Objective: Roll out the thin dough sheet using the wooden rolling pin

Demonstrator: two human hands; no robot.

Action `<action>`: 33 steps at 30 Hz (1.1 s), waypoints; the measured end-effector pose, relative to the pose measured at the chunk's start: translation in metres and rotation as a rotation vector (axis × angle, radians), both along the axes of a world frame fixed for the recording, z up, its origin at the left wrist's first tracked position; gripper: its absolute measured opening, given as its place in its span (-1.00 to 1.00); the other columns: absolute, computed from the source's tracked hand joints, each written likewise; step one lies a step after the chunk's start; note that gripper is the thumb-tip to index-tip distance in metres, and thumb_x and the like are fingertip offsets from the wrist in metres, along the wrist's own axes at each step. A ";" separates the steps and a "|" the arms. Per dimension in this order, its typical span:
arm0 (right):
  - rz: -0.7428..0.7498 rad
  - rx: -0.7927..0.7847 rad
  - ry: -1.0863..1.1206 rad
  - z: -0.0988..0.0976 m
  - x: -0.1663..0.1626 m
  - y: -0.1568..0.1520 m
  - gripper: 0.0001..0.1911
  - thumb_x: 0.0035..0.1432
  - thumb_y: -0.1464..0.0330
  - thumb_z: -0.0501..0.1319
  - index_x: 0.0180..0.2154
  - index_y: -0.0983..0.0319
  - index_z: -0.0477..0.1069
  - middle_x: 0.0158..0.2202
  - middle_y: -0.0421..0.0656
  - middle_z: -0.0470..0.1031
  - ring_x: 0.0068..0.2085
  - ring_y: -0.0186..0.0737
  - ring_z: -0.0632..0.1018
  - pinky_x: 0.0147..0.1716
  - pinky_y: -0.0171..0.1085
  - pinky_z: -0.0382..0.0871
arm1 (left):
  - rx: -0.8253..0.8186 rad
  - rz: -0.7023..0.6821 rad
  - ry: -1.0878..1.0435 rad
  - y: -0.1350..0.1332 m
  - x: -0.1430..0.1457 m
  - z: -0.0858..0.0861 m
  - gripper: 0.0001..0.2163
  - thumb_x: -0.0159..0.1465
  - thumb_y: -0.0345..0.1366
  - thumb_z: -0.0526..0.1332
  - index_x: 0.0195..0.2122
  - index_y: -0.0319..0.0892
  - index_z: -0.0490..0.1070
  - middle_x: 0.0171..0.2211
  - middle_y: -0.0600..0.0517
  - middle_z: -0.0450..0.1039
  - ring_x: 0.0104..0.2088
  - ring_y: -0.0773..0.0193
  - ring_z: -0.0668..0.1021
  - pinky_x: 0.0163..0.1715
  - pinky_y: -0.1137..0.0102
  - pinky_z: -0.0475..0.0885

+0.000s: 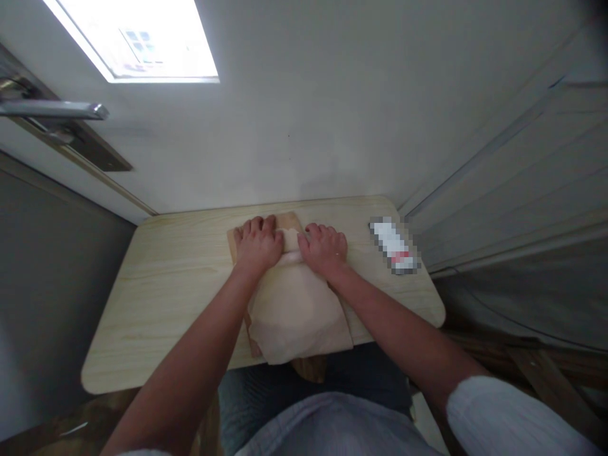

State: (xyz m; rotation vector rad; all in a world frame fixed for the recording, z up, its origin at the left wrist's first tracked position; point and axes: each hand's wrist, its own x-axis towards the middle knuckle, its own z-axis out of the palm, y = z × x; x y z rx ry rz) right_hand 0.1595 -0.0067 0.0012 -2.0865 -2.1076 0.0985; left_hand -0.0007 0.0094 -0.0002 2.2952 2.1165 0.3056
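A thin, pale sheet of dough (pixel 299 310) lies over a light-brown wooden board (pixel 291 221), its near edge reaching past the table's front. Across the far part of the dough runs a rolling pin (pixel 292 257), mostly hidden by my hands and perhaps by dough. My left hand (pixel 259 242) is closed over the pin's left end, fingers curled toward the far side. Over the right end my right hand (pixel 323 248) is closed in the same way, thumb pointing inward. Both palms press down, and the pin's ends cannot be seen.
The board rests on a pale wood-grain table (pixel 180 285) with rounded corners. To the right lies a blurred-out phone-like object (pixel 393 244). Behind the table stands a white door (pixel 285 126) with a metal handle (pixel 57 109) and a bright window pane (pixel 152 38). A cable (pixel 498 310) hangs at right.
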 end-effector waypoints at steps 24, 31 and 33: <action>0.108 0.171 -0.016 -0.004 0.014 -0.059 -0.57 0.39 0.06 -0.03 0.03 0.16 0.40 -0.02 -0.03 0.48 -0.01 -0.04 0.40 -0.06 -0.14 0.08 | 0.033 0.059 -0.038 -0.089 0.012 0.001 -0.48 0.40 -0.04 -0.13 0.31 -0.12 0.19 0.35 -0.17 0.16 0.35 -0.08 0.18 0.29 -0.11 -0.04; 0.123 0.088 -0.051 0.000 0.010 -0.045 -0.51 0.40 0.03 -0.07 0.13 0.14 0.35 0.02 0.00 0.45 0.01 -0.04 0.39 -0.05 -0.15 0.14 | -0.015 0.059 -0.015 -0.066 0.008 0.000 -0.52 0.40 -0.07 -0.11 0.27 -0.09 0.21 0.28 -0.20 0.25 0.27 -0.08 0.28 0.23 -0.08 0.05; 0.112 0.058 -0.059 0.001 0.009 -0.040 -0.50 0.41 0.02 -0.10 0.13 0.14 0.35 0.00 -0.01 0.46 -0.01 -0.05 0.41 -0.07 -0.16 0.17 | -0.004 0.052 -0.013 -0.062 0.007 -0.001 -0.53 0.39 -0.08 -0.09 0.25 -0.10 0.24 0.19 -0.20 0.34 0.18 -0.08 0.36 0.18 -0.04 0.12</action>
